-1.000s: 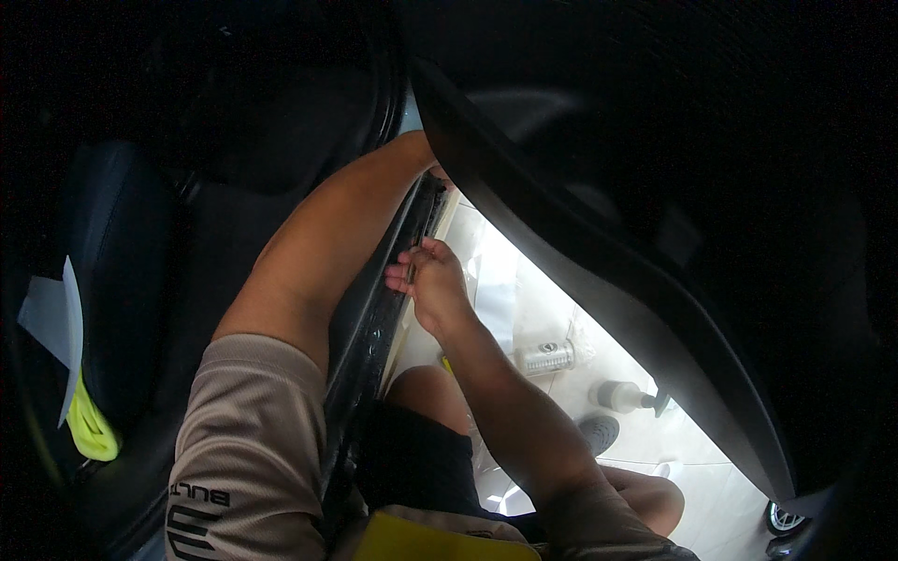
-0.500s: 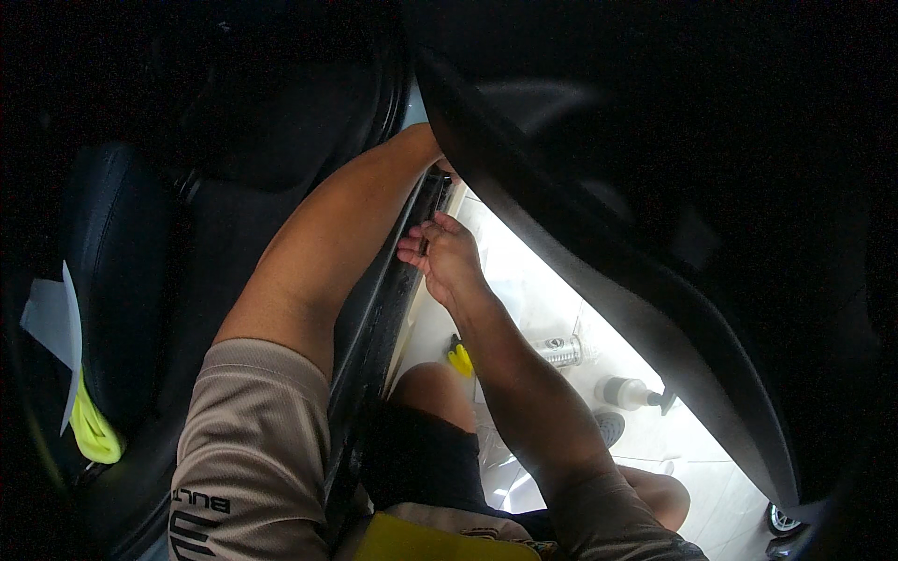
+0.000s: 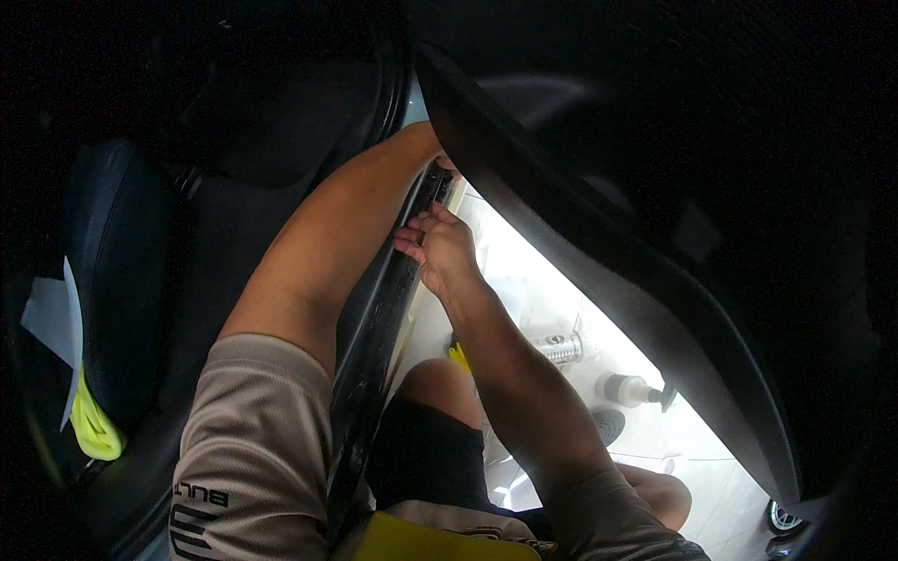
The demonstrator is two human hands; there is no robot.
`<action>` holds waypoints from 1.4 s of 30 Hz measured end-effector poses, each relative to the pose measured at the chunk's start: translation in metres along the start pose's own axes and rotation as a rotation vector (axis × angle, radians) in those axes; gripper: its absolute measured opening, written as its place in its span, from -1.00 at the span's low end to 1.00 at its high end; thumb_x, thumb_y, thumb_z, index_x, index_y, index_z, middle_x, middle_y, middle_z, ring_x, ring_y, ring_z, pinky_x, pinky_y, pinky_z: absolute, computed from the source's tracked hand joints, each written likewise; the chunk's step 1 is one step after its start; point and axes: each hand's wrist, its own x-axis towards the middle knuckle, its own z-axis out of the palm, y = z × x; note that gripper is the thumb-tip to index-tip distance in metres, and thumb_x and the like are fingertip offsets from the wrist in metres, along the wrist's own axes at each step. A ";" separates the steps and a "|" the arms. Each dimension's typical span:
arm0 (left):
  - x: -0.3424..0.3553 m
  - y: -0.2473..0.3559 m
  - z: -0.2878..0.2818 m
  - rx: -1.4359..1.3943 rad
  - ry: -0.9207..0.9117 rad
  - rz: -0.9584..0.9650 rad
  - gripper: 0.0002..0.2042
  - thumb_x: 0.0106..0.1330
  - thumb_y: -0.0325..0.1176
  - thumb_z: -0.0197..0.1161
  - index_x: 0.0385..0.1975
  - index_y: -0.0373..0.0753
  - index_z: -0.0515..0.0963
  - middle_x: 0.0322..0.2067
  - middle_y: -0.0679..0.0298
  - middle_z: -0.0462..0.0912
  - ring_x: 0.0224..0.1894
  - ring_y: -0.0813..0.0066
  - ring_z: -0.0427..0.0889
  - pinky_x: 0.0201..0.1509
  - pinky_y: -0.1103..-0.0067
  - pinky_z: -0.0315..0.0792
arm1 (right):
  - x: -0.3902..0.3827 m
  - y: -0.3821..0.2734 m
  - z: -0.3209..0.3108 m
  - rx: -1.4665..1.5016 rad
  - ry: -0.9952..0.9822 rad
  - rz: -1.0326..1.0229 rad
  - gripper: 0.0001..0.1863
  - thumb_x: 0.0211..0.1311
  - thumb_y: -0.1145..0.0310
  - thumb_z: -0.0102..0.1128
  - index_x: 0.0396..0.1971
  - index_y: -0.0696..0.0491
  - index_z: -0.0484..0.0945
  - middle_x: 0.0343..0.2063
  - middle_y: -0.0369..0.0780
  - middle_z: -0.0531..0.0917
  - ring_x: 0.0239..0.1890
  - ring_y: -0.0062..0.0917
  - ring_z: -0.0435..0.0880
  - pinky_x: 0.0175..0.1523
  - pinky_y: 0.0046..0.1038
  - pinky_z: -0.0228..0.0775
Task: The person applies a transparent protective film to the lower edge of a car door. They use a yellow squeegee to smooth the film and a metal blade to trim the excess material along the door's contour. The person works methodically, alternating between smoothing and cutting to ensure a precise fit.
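Note:
My left hand (image 3: pixel 445 164) reaches to the far end of the black door sill (image 3: pixel 383 309), mostly hidden behind the dark door panel (image 3: pixel 608 252), so its grip is unclear. A little nearer, my right hand (image 3: pixel 435 234) has its fingers curled at the sill's outer edge, around something small that I cannot make out. A pale strip (image 3: pixel 404 327) runs along that edge beside the fingers.
At left, a white sheet (image 3: pixel 47 313) and a yellow cloth (image 3: pixel 94 421) lie by the dark seat (image 3: pixel 117 224). Outside, a clear bottle (image 3: pixel 561 348), a pump bottle (image 3: pixel 627 390) and a yellow item (image 3: pixel 458 355) are on white tiles. A small wheel (image 3: pixel 784 519) shows at lower right.
My right hand has moved up along the sill, toward my left hand. My left hand has shifted only slightly.

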 end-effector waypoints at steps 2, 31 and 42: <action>0.000 0.000 0.000 -0.003 0.005 0.001 -0.52 0.33 -0.19 0.09 0.18 -0.33 0.40 0.13 -0.09 0.49 0.19 0.08 0.47 0.26 0.31 0.34 | -0.004 0.002 0.000 -0.007 0.009 -0.005 -0.33 0.35 0.55 -0.06 0.39 0.27 -0.10 -0.19 -0.06 0.45 -0.19 -0.28 0.60 -0.09 -0.31 0.59; 0.000 0.005 0.011 -0.039 0.037 -0.022 -0.46 0.30 -0.11 0.13 0.20 -0.33 0.38 0.11 -0.10 0.50 0.17 0.05 0.48 0.25 0.30 0.35 | -0.054 0.027 -0.006 0.034 0.001 0.089 -0.36 0.41 0.49 -0.10 0.40 0.24 -0.09 -0.23 -0.12 0.47 -0.26 -0.35 0.62 -0.11 -0.29 0.59; -0.004 0.008 0.009 -0.050 0.080 -0.018 -0.43 0.29 -0.08 0.15 0.21 -0.33 0.37 0.11 -0.11 0.50 0.16 0.04 0.49 0.25 0.30 0.35 | -0.100 0.046 -0.001 0.116 0.019 0.230 -0.39 0.39 0.51 -0.03 0.36 0.21 -0.03 -0.27 -0.15 0.48 -0.23 -0.29 0.62 -0.06 -0.18 0.58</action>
